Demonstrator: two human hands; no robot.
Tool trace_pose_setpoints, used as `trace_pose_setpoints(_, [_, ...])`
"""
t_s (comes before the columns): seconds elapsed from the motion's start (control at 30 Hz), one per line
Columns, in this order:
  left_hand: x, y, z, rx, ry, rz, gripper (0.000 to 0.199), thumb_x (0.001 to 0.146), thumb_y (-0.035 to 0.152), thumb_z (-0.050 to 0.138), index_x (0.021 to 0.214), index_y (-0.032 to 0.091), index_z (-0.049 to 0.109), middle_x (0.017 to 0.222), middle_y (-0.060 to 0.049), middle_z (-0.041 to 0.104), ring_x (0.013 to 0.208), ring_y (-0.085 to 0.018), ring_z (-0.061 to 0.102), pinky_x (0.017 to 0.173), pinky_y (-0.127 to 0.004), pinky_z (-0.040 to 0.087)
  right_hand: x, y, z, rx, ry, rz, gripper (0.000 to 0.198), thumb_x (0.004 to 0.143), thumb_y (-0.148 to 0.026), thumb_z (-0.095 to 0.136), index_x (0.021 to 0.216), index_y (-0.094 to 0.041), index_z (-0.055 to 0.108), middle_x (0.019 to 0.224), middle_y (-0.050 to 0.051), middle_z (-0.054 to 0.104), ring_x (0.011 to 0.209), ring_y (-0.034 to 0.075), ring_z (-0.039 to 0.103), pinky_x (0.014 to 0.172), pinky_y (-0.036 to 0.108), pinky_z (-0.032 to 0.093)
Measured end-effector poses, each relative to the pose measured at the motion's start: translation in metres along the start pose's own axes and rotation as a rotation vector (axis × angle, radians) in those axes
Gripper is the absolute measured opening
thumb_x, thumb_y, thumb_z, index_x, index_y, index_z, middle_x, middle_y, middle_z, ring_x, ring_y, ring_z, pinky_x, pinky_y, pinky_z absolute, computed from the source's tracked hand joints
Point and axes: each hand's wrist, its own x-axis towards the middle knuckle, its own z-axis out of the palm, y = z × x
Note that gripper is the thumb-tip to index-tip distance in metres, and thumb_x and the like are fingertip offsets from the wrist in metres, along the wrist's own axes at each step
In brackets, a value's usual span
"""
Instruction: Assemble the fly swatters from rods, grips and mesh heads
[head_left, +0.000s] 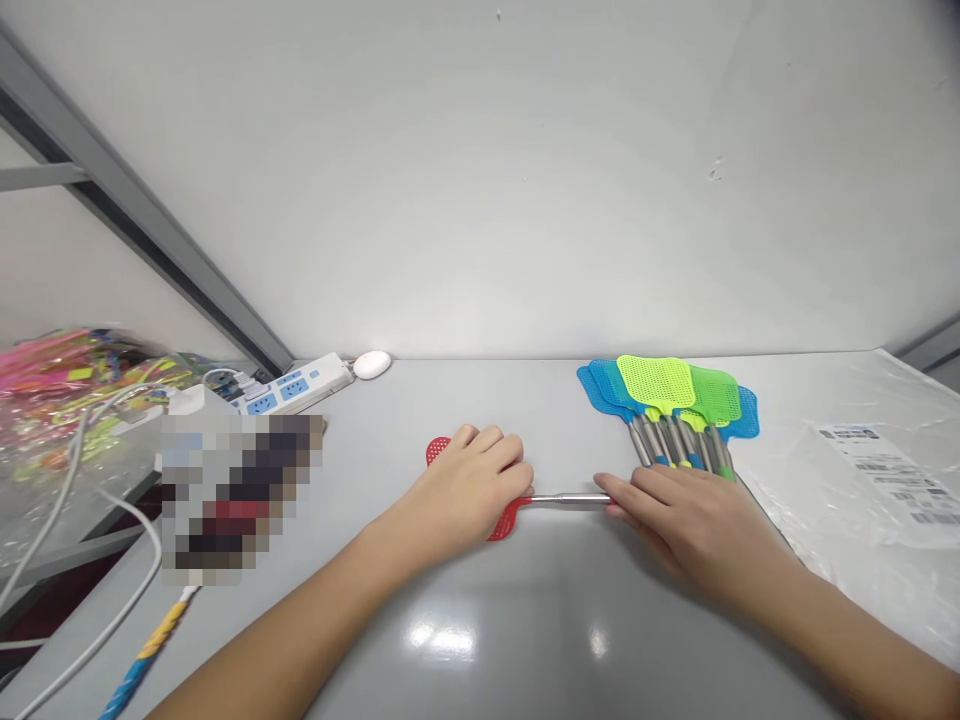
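A red fly swatter [504, 522] with a perforated head lies sideways between my hands, low over the grey table. My left hand [472, 480] is closed over its head, so only two edges of the red mesh show. From there a thin silver telescopic rod runs right to my right hand [679, 515], whose fingers close around the handle end and mostly hide it. Just behind my right hand lies a fanned pile of fly swatters [658, 382] with blue, yellow and green heads. Their metal rods point towards me.
At the left stand a white power strip [300, 388] and a white oval object [372, 364]. A pixelated object [247, 500] lies nearer me, beside a blue-and-yellow wrapped cable [150, 645]. Clear plastic packaging with a label [892, 470] covers the right side. Bagged colourful items [67, 400] sit far left.
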Motion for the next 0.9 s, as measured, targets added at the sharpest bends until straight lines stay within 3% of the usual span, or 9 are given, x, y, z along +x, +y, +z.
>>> trace_pose_setpoints(0.1, [0.001,-0.003,0.004,-0.002,0.028,-0.006,0.018,0.088,0.004,0.044,0.085,0.019,0.055,0.088,-0.004,0.054,0.078,-0.018,0.041,0.067,-0.033,0.031,-0.004,-0.001,0.002,-0.004,0.057,-0.013,0.020,0.096,-0.020,0.049,0.112,-0.018,0.062,0.071,0.000,0.056,0.063,0.015,0.046,0.059,0.031,0.029])
trace_pose_setpoints(0.3, [0.002,-0.006,0.006,0.038,0.102,-0.031,0.023,0.098,0.020,0.039,0.082,0.017,0.055,0.083,-0.004,0.053,0.073,-0.017,0.040,0.063,-0.032,0.029,-0.009,-0.002,0.005,-0.007,0.099,-0.040,0.038,0.093,-0.005,0.044,0.129,-0.013,0.052,0.083,0.005,0.064,0.074,0.018,0.049,0.067,0.032,0.033])
trace_pose_setpoints(0.47, [0.005,0.001,0.005,0.137,0.094,-0.018,0.023,0.097,0.017,0.040,0.078,0.017,0.054,0.081,-0.003,0.052,0.071,-0.017,0.042,0.062,-0.032,0.027,-0.002,-0.003,0.006,-0.023,0.146,-0.058,0.022,0.095,-0.014,0.048,0.113,-0.014,0.061,0.070,0.000,0.058,0.063,0.014,0.047,0.059,0.030,0.029])
trace_pose_setpoints(0.57, [0.006,0.003,0.006,0.206,0.078,0.015,0.020,0.093,0.012,0.041,0.079,0.018,0.054,0.080,-0.003,0.051,0.072,-0.018,0.043,0.063,-0.034,0.027,0.002,-0.004,0.005,-0.039,0.095,-0.043,0.019,0.098,-0.022,0.046,0.101,-0.016,0.064,0.067,-0.001,0.057,0.060,0.013,0.049,0.056,0.030,0.028])
trace_pose_setpoints(0.67, [0.007,0.002,0.007,0.230,0.081,0.044,0.017,0.091,0.009,0.042,0.081,0.018,0.053,0.081,-0.003,0.052,0.074,-0.019,0.044,0.069,-0.035,0.031,0.003,-0.005,0.002,-0.013,0.047,0.002,0.021,0.098,-0.026,0.045,0.096,-0.018,0.064,0.068,-0.002,0.058,0.059,0.013,0.051,0.055,0.030,0.027])
trace_pose_setpoints(0.8, [0.007,-0.001,0.004,0.175,0.174,-0.005,0.018,0.096,0.014,0.041,0.083,0.019,0.053,0.086,-0.003,0.056,0.079,-0.018,0.046,0.081,-0.039,0.034,0.003,-0.008,0.001,0.012,0.100,0.071,0.021,0.099,-0.029,0.046,0.102,-0.020,0.065,0.069,-0.002,0.059,0.057,0.012,0.051,0.055,0.029,0.028])
trace_pose_setpoints(0.9, [0.005,-0.006,0.001,0.072,0.304,-0.054,0.015,0.098,0.021,0.040,0.101,0.020,0.055,0.106,-0.005,0.060,0.092,-0.019,0.051,0.099,-0.047,0.030,0.003,-0.007,0.003,0.021,0.113,0.104,0.022,0.099,-0.030,0.046,0.103,-0.021,0.066,0.068,-0.002,0.059,0.057,0.012,0.051,0.055,0.029,0.028])
